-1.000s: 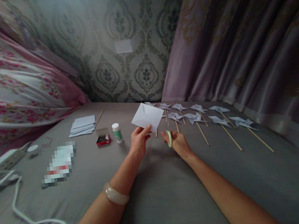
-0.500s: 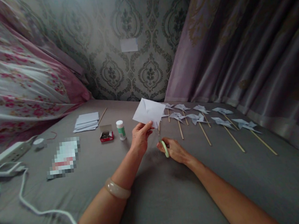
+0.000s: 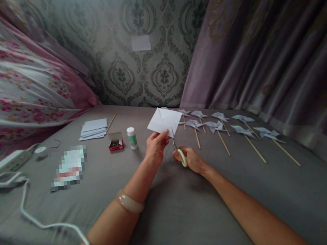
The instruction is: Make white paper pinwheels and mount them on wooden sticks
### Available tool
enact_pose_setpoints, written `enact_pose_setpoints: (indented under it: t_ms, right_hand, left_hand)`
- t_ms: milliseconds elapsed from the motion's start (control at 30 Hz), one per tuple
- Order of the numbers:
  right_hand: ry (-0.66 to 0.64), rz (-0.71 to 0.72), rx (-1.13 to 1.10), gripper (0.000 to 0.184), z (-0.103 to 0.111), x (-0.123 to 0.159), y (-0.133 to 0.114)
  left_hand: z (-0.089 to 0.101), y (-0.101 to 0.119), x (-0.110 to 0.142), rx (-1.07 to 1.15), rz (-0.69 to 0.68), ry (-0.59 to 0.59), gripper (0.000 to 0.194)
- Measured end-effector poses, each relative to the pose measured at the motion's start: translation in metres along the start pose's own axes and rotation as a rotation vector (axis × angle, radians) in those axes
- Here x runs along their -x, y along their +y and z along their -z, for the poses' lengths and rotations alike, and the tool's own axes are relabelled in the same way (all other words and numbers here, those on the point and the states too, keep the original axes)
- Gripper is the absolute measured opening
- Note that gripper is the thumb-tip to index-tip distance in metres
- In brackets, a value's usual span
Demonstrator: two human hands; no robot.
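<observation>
My left hand point(image 3: 156, 146) pinches a square of white paper point(image 3: 164, 119) by its near edge, thumb on top, and holds it above the grey sheet. A cut or crease line shows near the paper's far corner. My right hand point(image 3: 192, 159) is closed round the pale green handles of a pair of scissors point(image 3: 182, 158). The scissor blades reach up to the paper's near corner, just right of my left thumb. Whether they are biting into the paper is too small to tell.
Several paper pinwheels on sticks point(image 3: 215, 126) lie to the right. Left are a paper stack point(image 3: 94, 126), a wooden stick point(image 3: 111, 122), an open red box of small metal pieces point(image 3: 116, 144), a white-capped bottle point(image 3: 132, 138), a blurred packet point(image 3: 71, 167) and a power strip point(image 3: 8, 166) with a white cable.
The camera view has tilted slightly. The paper and both hands have shifted a little to the right, with the scissors still at the paper's near corner.
</observation>
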State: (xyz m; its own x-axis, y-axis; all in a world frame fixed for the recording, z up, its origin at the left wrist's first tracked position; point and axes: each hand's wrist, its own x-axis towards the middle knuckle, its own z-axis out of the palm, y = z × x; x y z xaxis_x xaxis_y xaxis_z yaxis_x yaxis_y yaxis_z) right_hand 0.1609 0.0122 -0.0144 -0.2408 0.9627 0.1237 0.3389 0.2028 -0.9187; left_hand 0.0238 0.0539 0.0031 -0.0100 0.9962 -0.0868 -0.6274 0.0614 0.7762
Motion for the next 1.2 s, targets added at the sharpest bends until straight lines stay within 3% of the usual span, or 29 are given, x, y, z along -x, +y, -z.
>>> enact_pose_setpoints:
  t_ms: [1200]
  right_hand:
    - [0.055, -0.09, 0.007, 0.052, -0.0005, -0.0015, 0.0048]
  left_hand:
    - [-0.0001, -0.0017, 0.0004, 0.02, -0.027, 0.02, 0.036]
